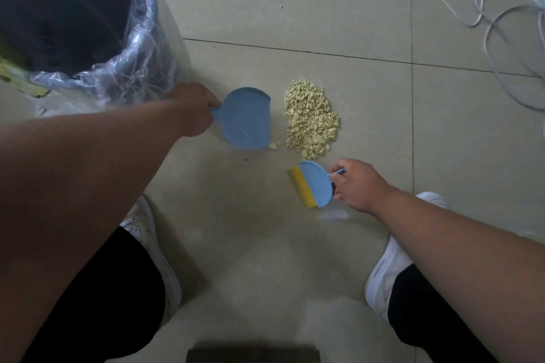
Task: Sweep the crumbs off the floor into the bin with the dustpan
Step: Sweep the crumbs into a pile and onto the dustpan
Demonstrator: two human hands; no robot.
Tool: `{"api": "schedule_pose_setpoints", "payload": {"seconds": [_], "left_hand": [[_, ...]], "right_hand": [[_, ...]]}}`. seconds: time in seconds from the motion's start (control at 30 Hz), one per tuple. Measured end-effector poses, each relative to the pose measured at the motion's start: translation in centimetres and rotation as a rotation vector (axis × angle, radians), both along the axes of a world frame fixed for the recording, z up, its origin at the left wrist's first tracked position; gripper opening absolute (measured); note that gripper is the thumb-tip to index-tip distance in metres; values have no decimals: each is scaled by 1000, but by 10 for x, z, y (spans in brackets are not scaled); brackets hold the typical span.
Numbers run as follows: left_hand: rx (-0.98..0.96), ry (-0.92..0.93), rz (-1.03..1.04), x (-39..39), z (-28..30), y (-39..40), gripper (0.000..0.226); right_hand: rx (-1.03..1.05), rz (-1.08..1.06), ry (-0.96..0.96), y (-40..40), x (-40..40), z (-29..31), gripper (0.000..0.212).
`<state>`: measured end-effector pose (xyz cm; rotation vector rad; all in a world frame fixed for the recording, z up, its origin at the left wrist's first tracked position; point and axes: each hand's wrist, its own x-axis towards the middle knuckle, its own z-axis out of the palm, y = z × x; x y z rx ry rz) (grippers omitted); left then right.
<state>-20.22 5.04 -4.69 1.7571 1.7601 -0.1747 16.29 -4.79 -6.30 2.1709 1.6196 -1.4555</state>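
A pile of pale yellow crumbs [311, 118] lies on the beige tiled floor. Just left of it sits a small blue dustpan [246, 118], its open edge facing the pile; my left hand [194, 109] grips its short handle. A few stray crumbs [274, 145] lie at the pan's near corner. Below the pile, my right hand [358, 184] holds the handle of a small blue brush [314, 183] with yellow bristles pointing left. The dark bin [67, 18], lined with a clear plastic bag, stands at the upper left, behind my left arm.
White cables [495, 18] loop over the floor at the upper right. My two white shoes [389, 271] and dark trouser legs flank the lower floor. A dark object [253, 355] shows at the bottom edge. Yellow scraps [17, 79] hang at the bin's left side.
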Motion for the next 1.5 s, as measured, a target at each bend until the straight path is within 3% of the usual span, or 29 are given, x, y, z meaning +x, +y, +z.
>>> {"api": "schedule_pose_setpoints", "payload": {"seconds": [0.33,0.5,0.7,0.83,0.97,1.2,1.5], "left_hand": [[56,-45,31,-4,3,4,37],[68,-74,43,-13,2,0,24],[103,-54,15,-32,-9,-7,25],[134,-26,-29,-35,-11,-8,33],[131,-16,39,-35,-16,-6,22],[118,-40,115,-38,-24,-8,21],[161,10,76,-43,-36,-8,22]], "right_hand": [[161,-54,-95,56,7,6,10],[-7,-102,181,68,-26,19,10],[-58,-24,260,59,-71,-1,12],[-17,-19,222,49,-82,-18,18],[21,-95,184,54,-70,-22,14],[143,-230,76,72,-35,-25,12],[140,-272,141,71,-37,-15,10]]}}
